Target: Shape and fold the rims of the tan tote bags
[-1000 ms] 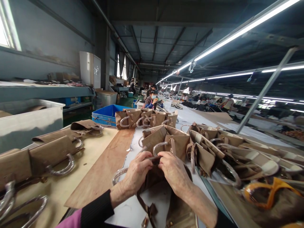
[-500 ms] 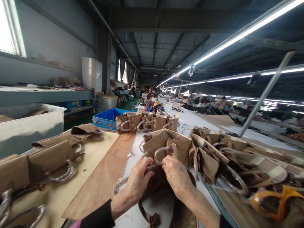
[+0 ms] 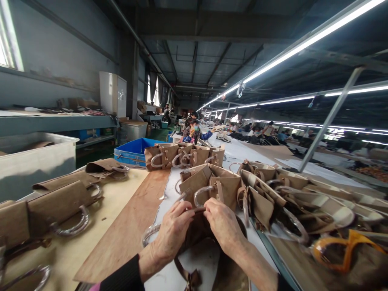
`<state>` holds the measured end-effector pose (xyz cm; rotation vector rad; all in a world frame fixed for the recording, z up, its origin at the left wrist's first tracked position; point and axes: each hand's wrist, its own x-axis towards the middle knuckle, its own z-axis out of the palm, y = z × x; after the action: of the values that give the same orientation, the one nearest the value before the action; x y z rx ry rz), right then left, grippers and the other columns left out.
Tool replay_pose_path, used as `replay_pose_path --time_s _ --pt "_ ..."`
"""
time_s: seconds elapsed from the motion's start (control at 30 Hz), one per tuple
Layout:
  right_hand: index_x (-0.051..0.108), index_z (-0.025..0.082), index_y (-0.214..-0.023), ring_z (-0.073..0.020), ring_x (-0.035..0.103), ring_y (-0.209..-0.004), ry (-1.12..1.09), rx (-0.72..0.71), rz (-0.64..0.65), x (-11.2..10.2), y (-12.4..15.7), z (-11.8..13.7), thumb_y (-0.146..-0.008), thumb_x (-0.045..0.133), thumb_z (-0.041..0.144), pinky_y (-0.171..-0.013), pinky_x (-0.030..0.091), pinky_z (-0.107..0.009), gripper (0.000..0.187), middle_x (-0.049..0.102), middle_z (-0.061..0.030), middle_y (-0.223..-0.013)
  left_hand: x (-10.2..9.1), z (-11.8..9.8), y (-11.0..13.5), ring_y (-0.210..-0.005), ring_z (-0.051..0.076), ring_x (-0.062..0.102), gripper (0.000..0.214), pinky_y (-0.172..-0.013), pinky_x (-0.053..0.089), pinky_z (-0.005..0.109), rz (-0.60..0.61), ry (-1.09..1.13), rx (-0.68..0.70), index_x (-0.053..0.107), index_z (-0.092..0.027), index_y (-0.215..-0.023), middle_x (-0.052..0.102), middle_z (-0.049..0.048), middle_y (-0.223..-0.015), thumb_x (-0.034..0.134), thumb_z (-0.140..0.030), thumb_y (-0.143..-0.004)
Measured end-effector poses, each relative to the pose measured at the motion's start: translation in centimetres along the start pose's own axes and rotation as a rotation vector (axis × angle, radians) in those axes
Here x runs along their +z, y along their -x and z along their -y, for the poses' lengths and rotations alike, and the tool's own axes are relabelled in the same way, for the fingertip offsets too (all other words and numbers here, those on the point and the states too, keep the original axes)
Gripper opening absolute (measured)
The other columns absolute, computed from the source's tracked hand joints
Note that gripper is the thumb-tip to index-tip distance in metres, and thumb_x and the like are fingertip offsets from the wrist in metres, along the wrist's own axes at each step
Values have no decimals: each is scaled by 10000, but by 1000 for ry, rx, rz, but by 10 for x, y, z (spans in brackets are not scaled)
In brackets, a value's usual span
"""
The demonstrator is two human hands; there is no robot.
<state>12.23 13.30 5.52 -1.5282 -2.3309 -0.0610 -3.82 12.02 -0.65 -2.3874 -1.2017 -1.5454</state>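
Observation:
My left hand (image 3: 172, 230) and my right hand (image 3: 222, 226) both pinch the upper rim of a brown handbag (image 3: 209, 250) that lies on the white worktop in front of me. The fingers of both hands are curled shut on that edge, thumbs almost meeting. A wrapped curved handle (image 3: 150, 233) sticks out to the left under my left hand. Just beyond my hands stands another tan handbag (image 3: 218, 184) with its own wrapped handle.
Several tan handbags lie in a heap at the right (image 3: 291, 198) and in a row on the wooden board at the left (image 3: 57, 202). A blue crate (image 3: 133, 151) and a white bin (image 3: 33, 161) stand further left. Other workers (image 3: 192, 131) sit far down the table.
My hands have stayed on the bag's rim with only small finger shifts. The view has swung slightly, so the bags appear shifted left.

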Motion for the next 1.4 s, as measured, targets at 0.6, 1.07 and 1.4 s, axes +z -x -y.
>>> replay_pose_path --time_s 0.6,1.07,1.4 --pt "573 170 -761 -160 558 -802 24 5 -5 0 1 -2 -826 442 53 -709 391 -255 187 611 -27 -837 9 2 -6 -795 149 568 182 -709 492 267 33 30 21 550 -175 -765 604 38 -896 430 -64 -845" --pt "607 173 -759 -164 580 -787 139 43 14 0 -6 0 -847 426 84 -664 367 -266 220 637 -31 -834 -5 -1 -13 -829 171 554 162 -744 439 273 116 146 -390 615 -198 -811 590 9 -833 574 -67 -725" --pt "603 169 -738 -161 572 -793 125 56 8 0 -5 0 -849 417 89 -685 369 -256 231 634 -37 -833 -8 -3 -25 -669 124 536 118 -642 403 228 132 288 -541 628 -174 -625 560 -28 -662 556 -89 -663"
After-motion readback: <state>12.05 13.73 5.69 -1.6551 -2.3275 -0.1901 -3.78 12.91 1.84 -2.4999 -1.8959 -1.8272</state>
